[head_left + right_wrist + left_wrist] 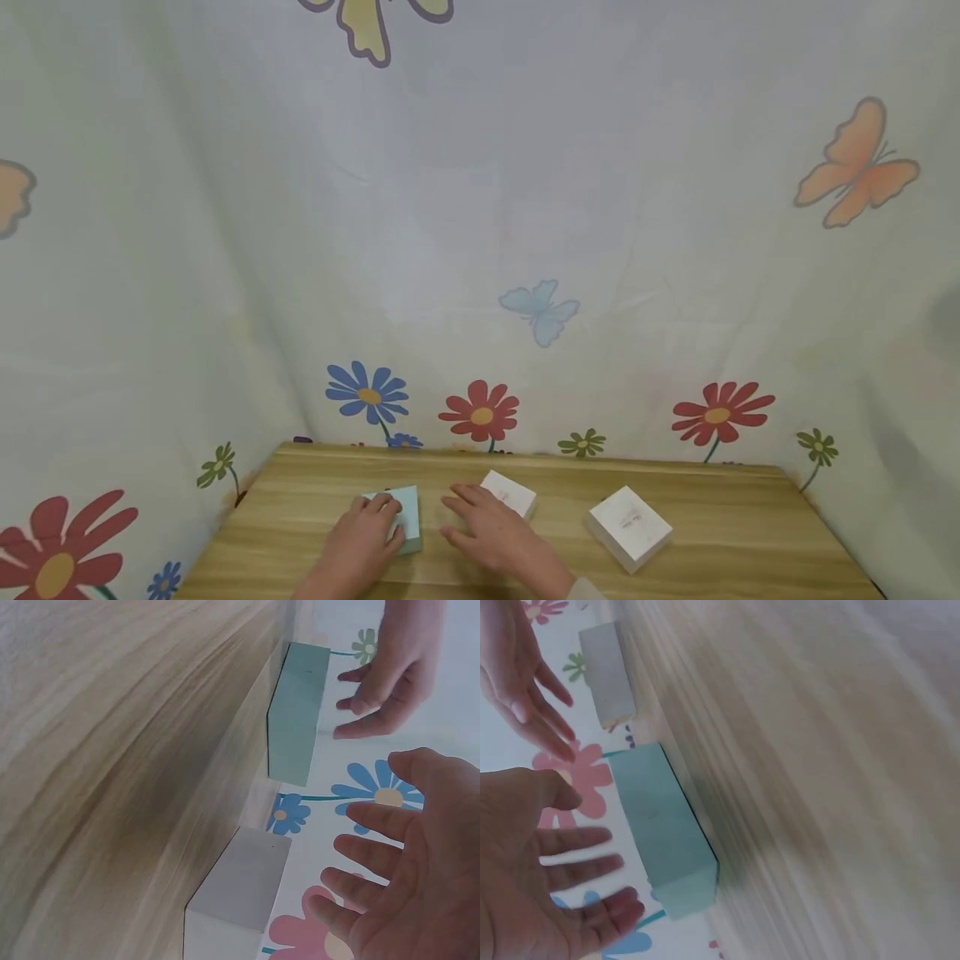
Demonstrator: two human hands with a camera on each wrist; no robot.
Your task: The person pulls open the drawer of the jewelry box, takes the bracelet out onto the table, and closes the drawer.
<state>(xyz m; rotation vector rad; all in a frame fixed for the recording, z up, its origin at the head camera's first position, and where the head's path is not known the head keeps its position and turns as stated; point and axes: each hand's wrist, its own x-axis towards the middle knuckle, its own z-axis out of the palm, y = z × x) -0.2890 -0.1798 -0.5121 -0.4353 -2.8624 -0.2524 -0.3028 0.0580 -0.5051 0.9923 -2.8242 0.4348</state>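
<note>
A teal box [408,515] lies on the wooden table, left of the middle. My left hand [358,535] is over its left part in the head view, fingers loosely spread. The left wrist view shows a gap between those fingertips and the side of the teal box [660,814]. My right hand [495,533] hovers in front of a white box [517,493] and partly covers it from above. In the right wrist view its fingers [371,855] are spread beside the white box [244,881], gripping nothing.
A second white box [630,527] with small reddish print on its lid sits turned at an angle to the right. Behind the wooden table [720,500] hangs a pale curtain [450,208] printed with flowers and butterflies.
</note>
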